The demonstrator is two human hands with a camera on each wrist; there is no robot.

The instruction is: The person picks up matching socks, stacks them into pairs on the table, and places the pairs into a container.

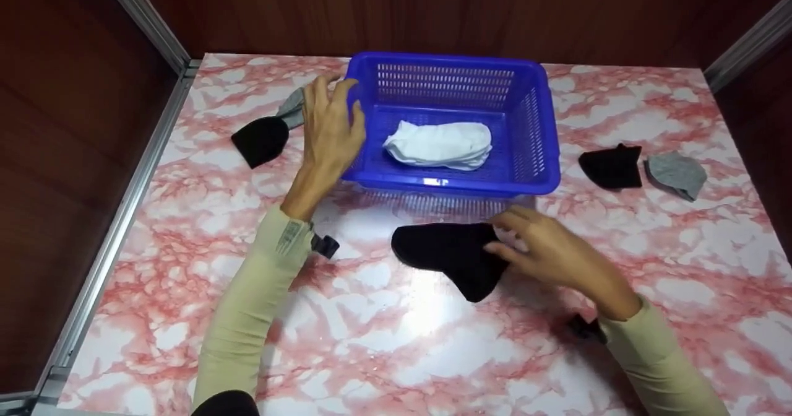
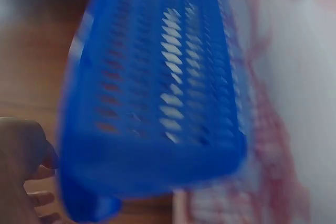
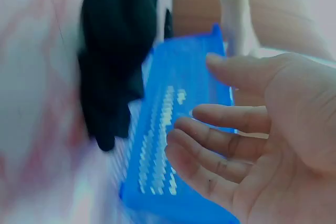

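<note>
A black sock (image 1: 448, 249) lies in front of the blue plastic basket (image 1: 544, 131), its toe pointing left. My right hand (image 1: 547, 249) is over the sock's cuff end in the head view. From the right wrist, the palm and spread fingers of that hand (image 3: 231, 140) hold nothing, and the black sock (image 3: 113, 51) appears apart from them. My left hand (image 1: 331, 125) is at the basket's left rim with loosely bent fingers and nothing gripped; the left wrist view is blurred. Folded white socks (image 1: 439, 145) lie inside the basket.
Left of the basket lie a folded black sock (image 1: 261, 140) and a grey sock (image 1: 292, 108), partly behind my left hand. On the right are another folded black sock (image 1: 612, 166) and a grey one (image 1: 676, 174). A dark wooden panel (image 1: 433, 10) stands behind the basket.
</note>
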